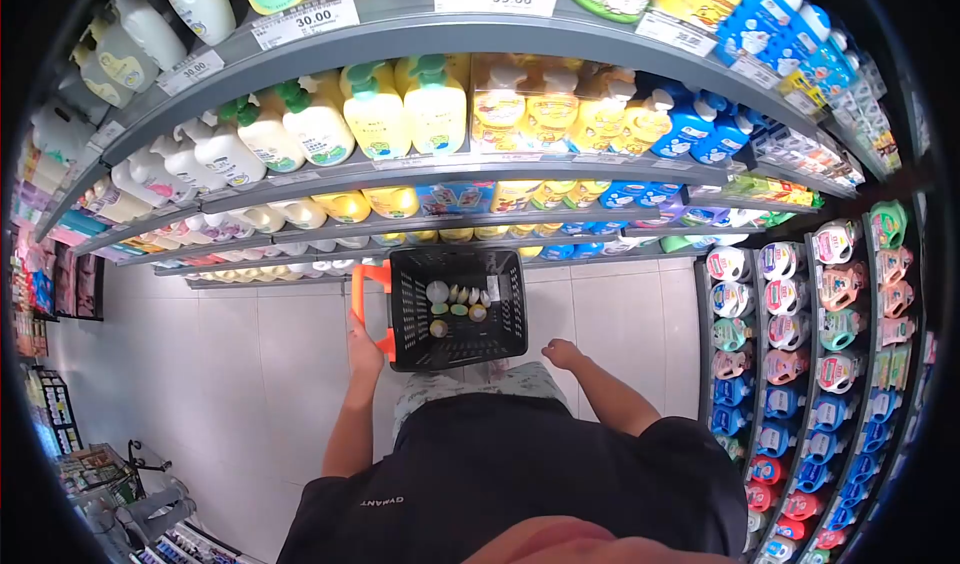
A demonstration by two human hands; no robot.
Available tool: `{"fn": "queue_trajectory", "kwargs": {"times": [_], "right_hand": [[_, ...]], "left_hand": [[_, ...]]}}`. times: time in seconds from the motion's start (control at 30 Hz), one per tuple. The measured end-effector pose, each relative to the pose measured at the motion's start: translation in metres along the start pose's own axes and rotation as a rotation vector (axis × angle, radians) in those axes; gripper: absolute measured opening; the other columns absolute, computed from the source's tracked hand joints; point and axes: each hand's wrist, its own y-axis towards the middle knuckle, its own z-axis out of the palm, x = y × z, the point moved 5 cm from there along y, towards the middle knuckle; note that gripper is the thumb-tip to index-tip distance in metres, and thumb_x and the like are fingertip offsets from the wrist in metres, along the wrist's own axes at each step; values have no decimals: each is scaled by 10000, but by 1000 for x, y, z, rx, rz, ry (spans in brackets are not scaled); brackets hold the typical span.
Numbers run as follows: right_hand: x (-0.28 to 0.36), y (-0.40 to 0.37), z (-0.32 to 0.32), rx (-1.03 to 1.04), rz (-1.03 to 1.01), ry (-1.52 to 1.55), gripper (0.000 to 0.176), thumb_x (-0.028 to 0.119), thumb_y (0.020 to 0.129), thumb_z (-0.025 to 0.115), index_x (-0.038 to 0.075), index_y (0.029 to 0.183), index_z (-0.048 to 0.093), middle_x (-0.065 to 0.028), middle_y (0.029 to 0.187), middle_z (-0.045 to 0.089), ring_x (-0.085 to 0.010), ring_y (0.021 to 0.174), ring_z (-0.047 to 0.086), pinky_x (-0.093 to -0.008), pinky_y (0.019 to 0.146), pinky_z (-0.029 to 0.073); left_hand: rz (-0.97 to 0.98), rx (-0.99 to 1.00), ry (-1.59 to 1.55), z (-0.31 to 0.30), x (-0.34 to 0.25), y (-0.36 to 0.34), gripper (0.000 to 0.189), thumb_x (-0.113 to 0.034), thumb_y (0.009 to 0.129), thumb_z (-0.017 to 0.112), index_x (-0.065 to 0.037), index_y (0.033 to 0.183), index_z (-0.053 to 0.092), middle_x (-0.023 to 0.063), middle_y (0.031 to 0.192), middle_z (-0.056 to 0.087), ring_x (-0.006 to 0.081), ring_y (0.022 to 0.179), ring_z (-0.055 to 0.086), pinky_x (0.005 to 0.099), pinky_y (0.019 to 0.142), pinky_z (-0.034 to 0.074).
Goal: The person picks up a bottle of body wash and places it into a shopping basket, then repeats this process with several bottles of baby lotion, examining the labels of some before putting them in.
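My left hand [362, 346] is closed around the orange handle [358, 299] of a black shopping basket [400, 354]. The basket is in front of my legs, its handle swung out to the left. Inside on the basket floor lie several small items, some round and pale green or white, others narrow and whitish; their exact kind is too small to read. My right hand [563, 354] hangs to the right of the basket, apart from it, with curled fingers and nothing visible in them.
Ahead, curved-looking shelves [330, 189] hold rows of pump bottles [375, 114] with price labels. On the right, another shelf unit carries detergent-like bottles [783, 334]. Pale floor tiles [240, 364] run around me. A black metal rack [60, 414] stands at the left.
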Motion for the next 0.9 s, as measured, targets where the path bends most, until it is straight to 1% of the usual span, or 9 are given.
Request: {"fn": "queue_trajectory", "kwargs": {"times": [0.03,0.13,0.23,0.37,0.47,0.57,0.6,0.83,0.9], "right_hand": [[-15,4,2,-8,6,-17,536,445,927,557,-45,1087,704,-263,1095,714,-386,1034,702,-442,940,549],[-36,-26,6,226,273,142,486,402,930,549,-52,987,713,-242,998,727,-343,829,742,-441,772,607],[-51,-45,23,192,371,300,481,391,943,529,-55,968,709,-219,922,733,-312,688,731,-432,634,615],[-47,-57,22,179,281,320,537,406,935,523,-98,909,706,-236,796,722,-337,674,722,-451,625,600],[-44,-54,12,219,248,294,553,422,942,520,-95,893,710,-228,798,724,-337,665,720,-450,637,602],[-38,-54,-8,137,211,237,498,407,916,531,-52,824,701,-202,767,714,-302,636,710,-428,598,597],[-36,-53,-13,126,166,211,471,393,901,530,-31,776,695,-183,700,700,-301,599,695,-425,579,582],[-65,-72,-13,53,163,289,444,373,890,527,-24,790,698,-179,697,701,-292,589,689,-418,593,584],[-83,-91,-4,52,265,329,454,381,892,527,-29,809,701,-183,711,703,-290,607,696,-421,597,588]], "left_hand": [[-15,16,11,2,-3,1,1026,109,838,562,-128,1636,-37,290,1276,568,438,1155,605,480,961,511],[-33,113,75,-1,-5,-2,1054,83,846,584,-175,1638,-62,293,1243,601,430,1141,625,481,958,519],[2,163,161,3,-15,0,1058,27,863,608,-193,1635,-80,297,1193,635,434,1107,647,484,949,526],[87,138,253,21,-30,-7,1026,-50,886,613,-170,1627,-87,288,1064,698,458,981,681,523,881,541],[98,156,284,26,-52,-18,1050,-101,882,656,-172,1629,-78,278,1086,699,446,1003,683,519,887,541],[91,172,272,33,-73,-23,1069,-137,873,692,-169,1632,-61,270,1103,700,438,1025,683,514,895,541],[84,200,250,34,-79,-27,1077,-145,871,700,-169,1632,-61,270,1109,699,435,1031,682,510,897,542],[125,264,318,45,-105,-36,1124,-206,863,748,-157,1631,-72,261,1103,708,429,1022,688,488,886,545],[164,275,329,48,-111,-39,1125,-222,870,755,-136,1628,-72,254,1090,713,425,1006,692,489,881,547]]}}
